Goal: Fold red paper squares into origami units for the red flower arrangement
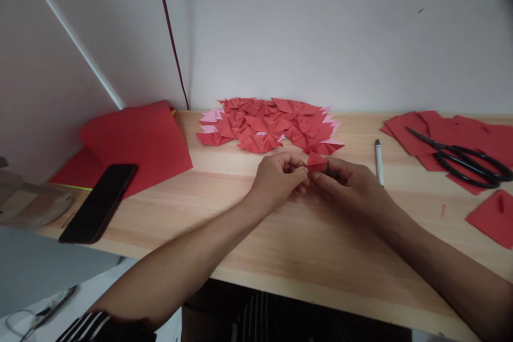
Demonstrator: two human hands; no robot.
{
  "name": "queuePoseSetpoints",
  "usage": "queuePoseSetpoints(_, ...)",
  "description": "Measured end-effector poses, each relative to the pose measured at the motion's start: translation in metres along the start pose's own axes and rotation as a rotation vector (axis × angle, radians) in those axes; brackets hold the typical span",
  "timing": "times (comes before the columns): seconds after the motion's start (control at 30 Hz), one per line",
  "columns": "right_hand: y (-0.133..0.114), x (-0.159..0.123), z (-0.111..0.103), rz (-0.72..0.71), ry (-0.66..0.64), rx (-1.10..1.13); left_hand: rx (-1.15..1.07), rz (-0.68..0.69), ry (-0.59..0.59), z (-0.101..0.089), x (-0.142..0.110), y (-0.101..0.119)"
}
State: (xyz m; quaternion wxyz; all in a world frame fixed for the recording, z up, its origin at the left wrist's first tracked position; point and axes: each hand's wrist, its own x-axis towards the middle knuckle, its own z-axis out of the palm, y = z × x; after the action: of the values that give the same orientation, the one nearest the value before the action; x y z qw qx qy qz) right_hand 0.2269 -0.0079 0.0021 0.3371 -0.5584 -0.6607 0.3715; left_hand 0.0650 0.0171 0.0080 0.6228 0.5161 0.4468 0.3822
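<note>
A small folded piece of red paper (316,160) is pinched between both hands above the middle of the table. My left hand (280,173) grips its left side with thumb and fingers. On the other side, my right hand (348,181) holds the right edge, the thumb along the lower front. Just behind the hands lies a broad heap of folded red paper pieces (268,124), with some pink folded pieces (209,129) showing at its sides. Parts of the held paper are covered by my fingers.
Large red paper sheets (140,144) lie at the left, with a black phone (98,203) on their edge. A pen (379,163) sits right of my hands. Black-handled scissors (465,157) rest on red paper squares (417,128) at the right. A wall (320,26) stands behind the table (240,235).
</note>
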Motion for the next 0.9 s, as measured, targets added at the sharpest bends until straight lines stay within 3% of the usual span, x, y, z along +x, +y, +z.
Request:
queuePoseSetpoints(0.6,0.002,0.0006,-0.0036,-0.066,-0.066,0.01,0.029,0.069,-0.039,-0.0022,0.0024,-0.0042)
queuePoseSetpoints(0.9,0.0006,0.004,-0.0042,0.017,-0.089,0.129,0.006,0.049,-0.026,-0.0019,0.0019,-0.0028)
